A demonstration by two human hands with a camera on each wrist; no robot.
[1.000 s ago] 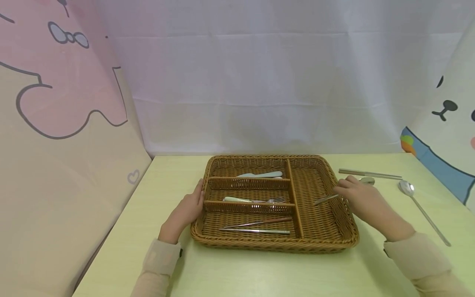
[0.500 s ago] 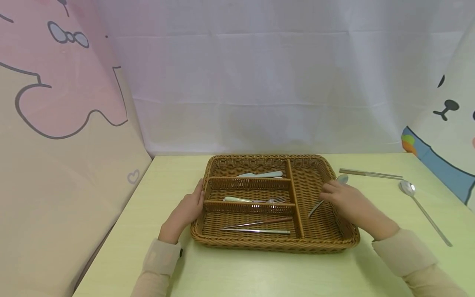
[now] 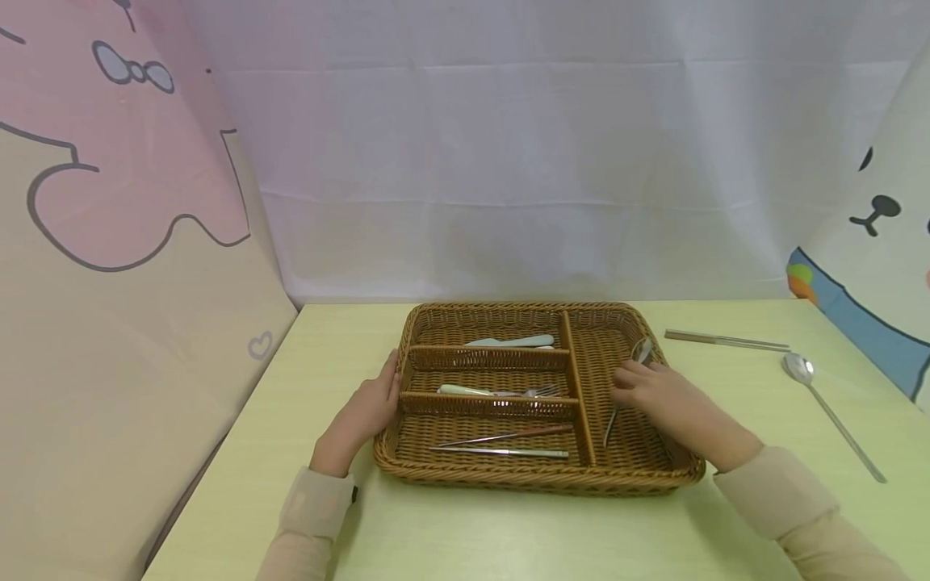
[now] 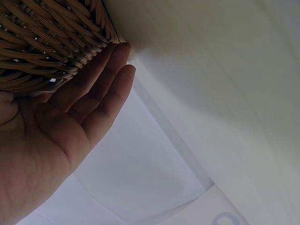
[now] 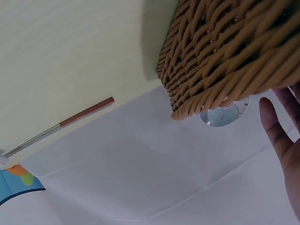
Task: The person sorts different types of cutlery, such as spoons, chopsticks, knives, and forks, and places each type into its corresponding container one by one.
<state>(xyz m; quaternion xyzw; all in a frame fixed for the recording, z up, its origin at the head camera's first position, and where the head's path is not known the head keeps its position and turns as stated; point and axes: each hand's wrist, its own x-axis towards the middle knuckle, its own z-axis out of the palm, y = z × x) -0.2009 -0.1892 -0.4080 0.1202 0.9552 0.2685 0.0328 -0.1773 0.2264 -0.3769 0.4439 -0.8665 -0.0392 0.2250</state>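
Observation:
My right hand [image 3: 661,403] holds a metal spoon [image 3: 642,349] over the long right compartment of the wicker basket [image 3: 538,479]. The spoon's bowl points to the back and its thin handle slants down toward the front; fingers hide its middle. In the right wrist view, the spoon's bowl [image 5: 224,115] shows beyond the woven wall, while most of the handle is hidden. At the basket's left side rests my left hand [image 3: 362,415], its fingers fairly straight along the outer wall, as the left wrist view also shows.
Left compartments hold a pale-blue-handled knife [image 3: 519,342], a fork [image 3: 541,391] near a light green handle [image 3: 461,390], and thin sticks [image 3: 501,452] with brown and green ends. Right of the basket lie chopsticks [image 3: 726,340] and a long spoon [image 3: 799,369]. A curtain [image 3: 472,161] stands behind.
My right hand has moved left over the basket's right wall, bringing the spoon into the right compartment and turning it more lengthwise. The left hand and basket have stayed put.

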